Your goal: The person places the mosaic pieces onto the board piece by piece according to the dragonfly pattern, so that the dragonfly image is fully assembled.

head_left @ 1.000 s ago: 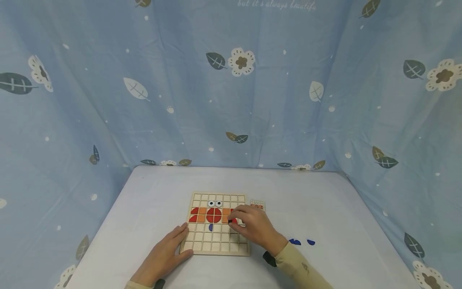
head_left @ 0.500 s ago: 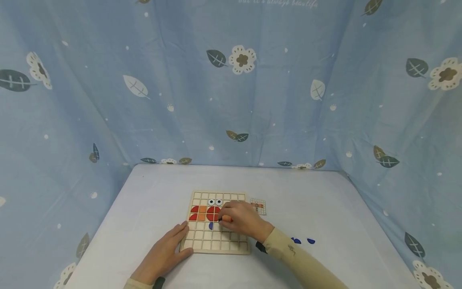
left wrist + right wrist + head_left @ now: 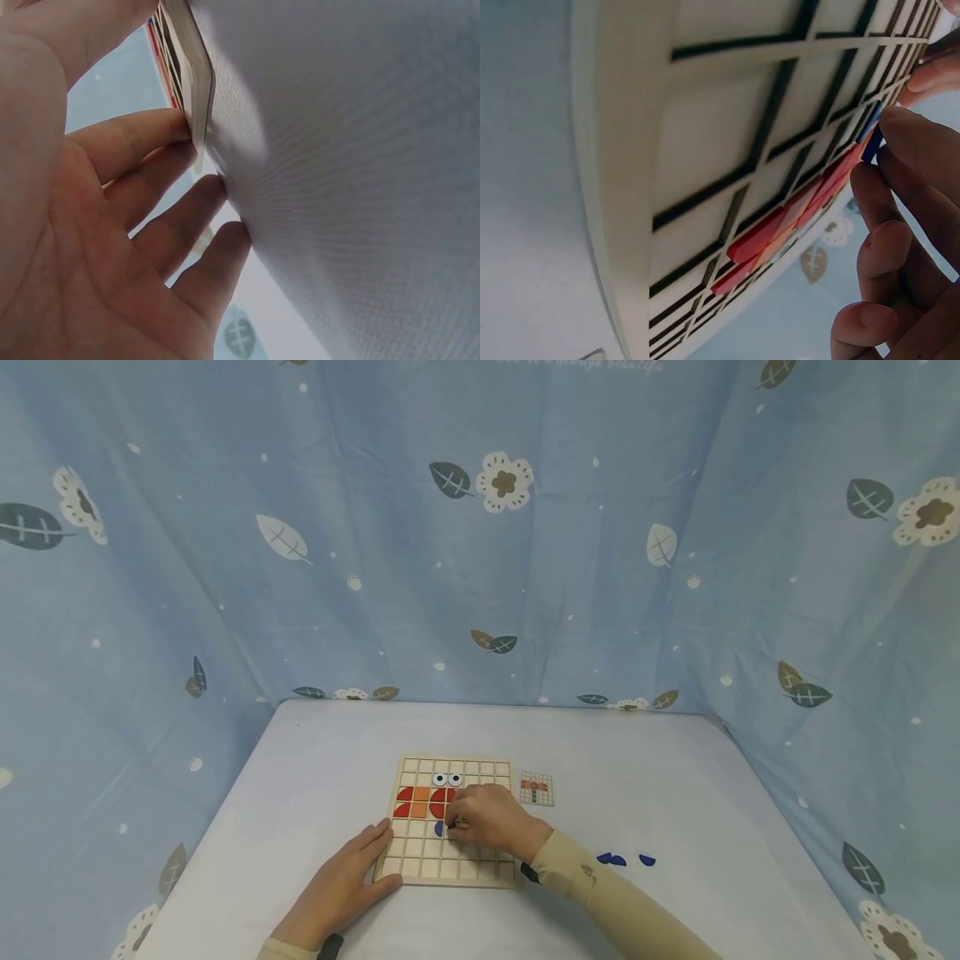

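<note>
On the white table lies a wooden grid board (image 3: 420,868). My left hand (image 3: 337,885) rests at its near-left corner, fingers along the left edge and thumb on the front edge; in the left wrist view fingertips (image 3: 169,127) touch the board's side. My right hand (image 3: 491,817) is over the board's middle, pinching a dark blue half-round piece (image 3: 872,144) between thumb and fingers. Just left of those fingertips, a blue piece (image 3: 438,828) sits in a cell. Red pieces (image 3: 405,794), orange squares (image 3: 421,809) and two eye pieces (image 3: 447,779) fill other cells; my right hand hides some cells.
A small pattern card (image 3: 537,788) lies right of the board. Farther right are loose blue half-round pieces (image 3: 647,860), two of them close together. A blue curtain (image 3: 480,568) with leaves and flowers surrounds the table's back and sides.
My right hand has moved left over the board with the dark blue piece, from its right side to beside the set blue piece. The pattern card is now uncovered. My left hand stays put.
</note>
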A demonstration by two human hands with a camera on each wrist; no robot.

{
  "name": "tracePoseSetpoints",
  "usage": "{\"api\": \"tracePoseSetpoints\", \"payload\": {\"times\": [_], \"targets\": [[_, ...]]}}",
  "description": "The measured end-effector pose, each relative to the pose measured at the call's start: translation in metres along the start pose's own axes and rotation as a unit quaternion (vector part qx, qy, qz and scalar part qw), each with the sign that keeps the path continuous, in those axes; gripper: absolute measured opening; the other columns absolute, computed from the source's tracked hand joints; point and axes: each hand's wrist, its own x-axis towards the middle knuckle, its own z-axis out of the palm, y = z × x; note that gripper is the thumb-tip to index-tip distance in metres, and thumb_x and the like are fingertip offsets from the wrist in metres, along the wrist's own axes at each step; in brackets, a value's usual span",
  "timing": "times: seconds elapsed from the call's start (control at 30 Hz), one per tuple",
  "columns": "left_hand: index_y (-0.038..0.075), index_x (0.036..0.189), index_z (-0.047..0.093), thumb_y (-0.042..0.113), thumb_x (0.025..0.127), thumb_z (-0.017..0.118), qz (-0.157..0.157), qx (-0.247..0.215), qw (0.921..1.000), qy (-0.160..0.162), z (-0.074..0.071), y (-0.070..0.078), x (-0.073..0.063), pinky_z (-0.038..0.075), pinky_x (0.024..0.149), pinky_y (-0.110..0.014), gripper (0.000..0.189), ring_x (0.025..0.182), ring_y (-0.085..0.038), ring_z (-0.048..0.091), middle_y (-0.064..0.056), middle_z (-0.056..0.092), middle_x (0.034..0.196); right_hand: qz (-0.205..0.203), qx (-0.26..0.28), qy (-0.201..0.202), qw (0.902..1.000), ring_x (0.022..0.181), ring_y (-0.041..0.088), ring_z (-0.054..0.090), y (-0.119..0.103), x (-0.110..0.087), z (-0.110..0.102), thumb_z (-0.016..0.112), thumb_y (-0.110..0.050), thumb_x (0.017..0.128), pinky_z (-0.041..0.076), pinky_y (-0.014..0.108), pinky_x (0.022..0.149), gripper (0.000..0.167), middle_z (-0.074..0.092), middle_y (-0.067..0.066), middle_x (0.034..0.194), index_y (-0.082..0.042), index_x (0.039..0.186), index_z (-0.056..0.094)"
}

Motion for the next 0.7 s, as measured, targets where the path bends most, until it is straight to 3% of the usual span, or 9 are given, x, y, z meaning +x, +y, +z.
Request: {"api": "tracePoseSetpoints", "payload": {"times": [0.27,0.7], "targets": [[0.005,0.145,0.056,0.047,0.087,0.077,0.001,0.002,1.0,-0.005,-0.0008,-0.0002,-0.0001,0.037,0.117,-0.048,0.075,0.145,-0.03,0.039,-0.003,0.046,0.156,0.012,-0.006,-0.026,0.9996,0.078,-0.007,0.059,-0.0013,0.0028,0.0054,0.084,-0.03,0.085,0.05,0.011,0.067,0.006,0.07,-0.019,0.087,-0.028,0.091,0.081],[0.004,0.145,0.055,0.045,0.088,0.077,0.01,0.0,0.9999,0.0,0.0001,-0.0024,0.0006,0.037,0.116,-0.049,0.074,0.144,-0.032,0.04,-0.005,0.046,0.156,0.017,-0.003,-0.031,0.9994,0.076,-0.009,0.058,-0.0047,0.008,0.0053,0.084,-0.03,0.086,0.049,0.011,0.066,0.004,0.07,-0.019,0.083,-0.028,0.086,0.081]]}}
